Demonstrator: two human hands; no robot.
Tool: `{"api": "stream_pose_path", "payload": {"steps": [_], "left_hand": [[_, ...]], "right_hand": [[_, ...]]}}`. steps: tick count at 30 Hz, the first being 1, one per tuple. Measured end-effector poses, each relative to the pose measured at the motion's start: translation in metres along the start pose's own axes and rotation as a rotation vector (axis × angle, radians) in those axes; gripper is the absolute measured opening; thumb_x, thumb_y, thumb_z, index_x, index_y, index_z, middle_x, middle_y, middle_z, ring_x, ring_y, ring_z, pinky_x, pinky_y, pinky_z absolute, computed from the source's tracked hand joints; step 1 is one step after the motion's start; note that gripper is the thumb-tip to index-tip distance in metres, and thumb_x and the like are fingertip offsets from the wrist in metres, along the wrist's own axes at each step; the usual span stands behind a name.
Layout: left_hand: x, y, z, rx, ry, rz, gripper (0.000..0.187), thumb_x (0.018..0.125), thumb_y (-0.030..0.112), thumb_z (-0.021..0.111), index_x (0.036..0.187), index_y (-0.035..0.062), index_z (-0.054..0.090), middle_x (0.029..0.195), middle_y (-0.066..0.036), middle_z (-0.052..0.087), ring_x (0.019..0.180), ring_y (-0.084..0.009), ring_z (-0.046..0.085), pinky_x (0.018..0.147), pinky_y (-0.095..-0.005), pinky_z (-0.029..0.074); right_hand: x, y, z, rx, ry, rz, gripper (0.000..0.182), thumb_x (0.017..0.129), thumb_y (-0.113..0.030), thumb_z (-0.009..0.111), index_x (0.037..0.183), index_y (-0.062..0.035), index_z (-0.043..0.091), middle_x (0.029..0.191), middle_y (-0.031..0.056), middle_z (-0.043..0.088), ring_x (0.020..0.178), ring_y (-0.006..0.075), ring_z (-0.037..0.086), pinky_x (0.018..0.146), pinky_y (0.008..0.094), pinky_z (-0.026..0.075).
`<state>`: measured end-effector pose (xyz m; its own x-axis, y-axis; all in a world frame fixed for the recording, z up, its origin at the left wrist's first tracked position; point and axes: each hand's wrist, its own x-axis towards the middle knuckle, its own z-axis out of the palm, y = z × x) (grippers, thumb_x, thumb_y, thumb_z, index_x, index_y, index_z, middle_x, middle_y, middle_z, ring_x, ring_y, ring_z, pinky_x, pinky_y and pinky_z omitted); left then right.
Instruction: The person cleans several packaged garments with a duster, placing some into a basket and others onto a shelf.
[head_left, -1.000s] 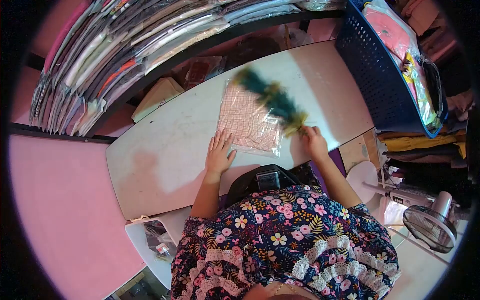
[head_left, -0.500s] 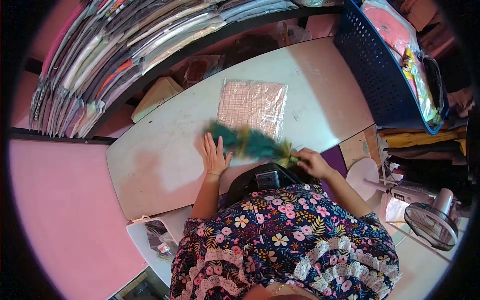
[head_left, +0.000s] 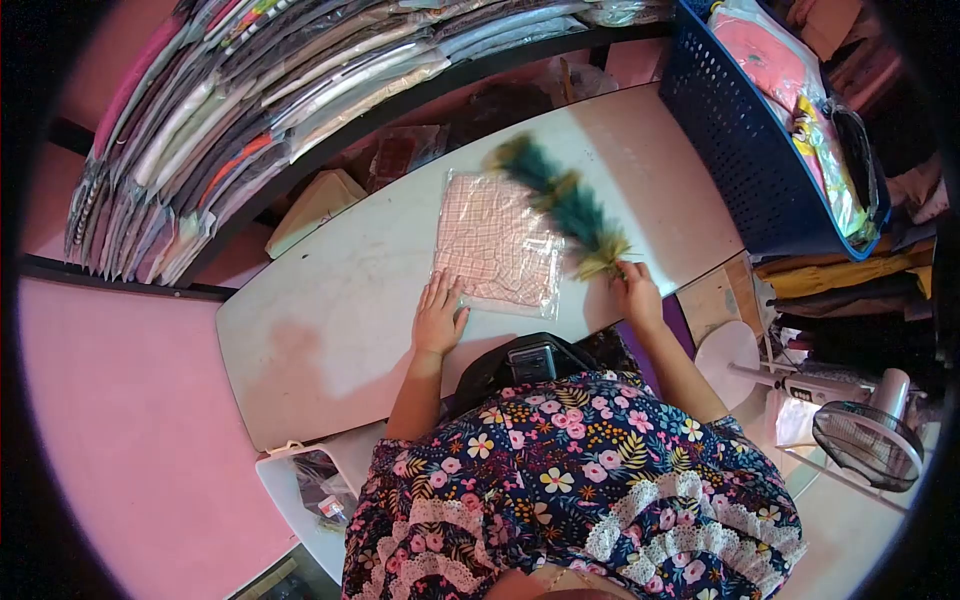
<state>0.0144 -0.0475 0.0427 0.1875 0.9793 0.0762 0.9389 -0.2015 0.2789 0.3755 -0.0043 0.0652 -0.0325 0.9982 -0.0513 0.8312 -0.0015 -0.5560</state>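
Note:
A folded pink checked garment in a clear plastic bag (head_left: 495,240) lies on the white table (head_left: 340,300). My left hand (head_left: 438,312) rests with its fingers stretched out at the bag's lower left edge. In my right hand (head_left: 637,292) is the handle end of a duster (head_left: 565,205) with green and yellow fluffy strands. The duster slants up and to the left across the upper right side of the bag, its far end blurred by motion. The fingers of my right hand hide its handle.
Racks of bagged, folded garments (head_left: 250,130) curve along the back. A blue perforated basket (head_left: 750,150) with packed items stands at the right rear. Right of me are a fan (head_left: 865,440) and hanging clothes (head_left: 840,275). A white bin (head_left: 300,500) sits at the lower left.
The duster has swung from lying across the bag's near edge to pointing away over its right side. My right hand moved slightly up and right; my left hand shifted slightly.

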Motion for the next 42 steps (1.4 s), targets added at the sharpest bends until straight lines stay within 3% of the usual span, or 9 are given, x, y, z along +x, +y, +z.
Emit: {"api": "stream_pose_path", "payload": {"steps": [3,7,9,11,17,21,24,33,42], "left_hand": [[0.001,0.0,0.0,-0.006,0.016,0.011,0.056,0.083,0.024,0.056,0.135,0.0082,0.042,0.145,-0.014,0.031,0.135,-0.0316,0.026,0.11,-0.0417,0.022],[0.0,-0.001,0.001,0.029,0.041,0.024,0.055,0.084,0.031,0.056,0.134,0.0115,0.043,0.144,-0.013,0.032,0.135,-0.0287,0.026,0.111,-0.0408,0.022],[0.0,-0.002,0.001,0.049,-0.245,-0.159,0.055,0.084,0.032,0.055,0.133,0.0114,0.044,0.144,-0.014,0.033,0.135,-0.0289,0.027,0.11,-0.041,0.022],[0.0,-0.003,0.003,0.06,0.029,0.017,0.054,0.083,0.03,0.056,0.133,0.0106,0.045,0.144,-0.013,0.034,0.135,-0.0279,0.028,0.11,-0.0407,0.024],[0.0,0.0,0.001,0.004,0.051,0.01,0.055,0.082,0.029,0.056,0.133,0.0105,0.044,0.144,-0.011,0.034,0.135,-0.0274,0.028,0.11,-0.0411,0.024],[0.0,-0.001,0.002,-0.001,0.065,0.027,0.055,0.082,0.028,0.058,0.132,0.0102,0.045,0.144,-0.011,0.034,0.134,-0.0279,0.029,0.109,-0.0414,0.025],[0.0,-0.002,0.004,0.017,0.057,0.022,0.054,0.081,0.027,0.058,0.131,0.0101,0.046,0.143,-0.012,0.035,0.134,-0.0282,0.03,0.109,-0.0416,0.026],[0.001,0.002,-0.001,-0.01,0.066,0.01,0.053,0.081,0.026,0.058,0.131,0.0107,0.046,0.143,-0.01,0.035,0.133,-0.0279,0.03,0.109,-0.041,0.026],[-0.001,-0.001,0.003,0.013,0.078,0.008,0.052,0.081,0.025,0.058,0.131,0.0126,0.047,0.142,-0.01,0.036,0.133,-0.027,0.031,0.109,-0.0403,0.026]], "right_hand": [[0.006,0.005,-0.003,0.101,0.198,-0.108,0.034,0.081,-0.012,0.056,0.115,-0.0143,0.056,0.103,0.0162,0.056,0.082,0.0379,0.061,0.071,0.0453,0.051],[-0.017,-0.032,0.007,0.182,-0.15,-0.459,0.035,0.082,-0.014,0.057,0.117,-0.0143,0.055,0.106,0.0145,0.055,0.085,0.0361,0.061,0.073,0.0439,0.051],[-0.026,-0.046,0.014,0.05,-0.368,-0.427,0.035,0.082,-0.019,0.058,0.116,-0.0169,0.055,0.108,0.0134,0.055,0.081,0.0357,0.062,0.07,0.0436,0.052],[-0.024,-0.037,0.027,0.058,-0.28,-0.343,0.033,0.081,-0.02,0.058,0.114,-0.0168,0.056,0.107,0.0133,0.056,0.077,0.0365,0.062,0.067,0.0443,0.052],[0.018,-0.009,0.002,-0.067,0.048,-0.03,0.03,0.08,-0.015,0.058,0.11,-0.0154,0.058,0.101,0.0158,0.057,0.077,0.0369,0.061,0.065,0.046,0.051],[0.017,-0.025,0.001,0.114,0.096,-0.177,0.032,0.079,-0.015,0.059,0.111,-0.0156,0.057,0.102,0.0156,0.057,0.08,0.0372,0.061,0.068,0.0448,0.051],[0.001,-0.052,0.003,0.077,-0.218,-0.407,0.033,0.08,-0.015,0.059,0.114,-0.0174,0.057,0.102,0.0137,0.057,0.08,0.0363,0.061,0.069,0.0441,0.051],[0.041,-0.061,0.002,-0.125,0.052,-0.115,0.029,0.081,-0.015,0.058,0.11,-0.0126,0.055,0.097,0.0159,0.057,0.073,0.0359,0.063,0.064,0.0466,0.051],[0.005,-0.057,0.021,0.007,-0.272,-0.474,0.032,0.079,-0.015,0.058,0.112,-0.0178,0.057,0.102,0.013,0.057,0.077,0.0363,0.062,0.067,0.0452,0.052]]}}
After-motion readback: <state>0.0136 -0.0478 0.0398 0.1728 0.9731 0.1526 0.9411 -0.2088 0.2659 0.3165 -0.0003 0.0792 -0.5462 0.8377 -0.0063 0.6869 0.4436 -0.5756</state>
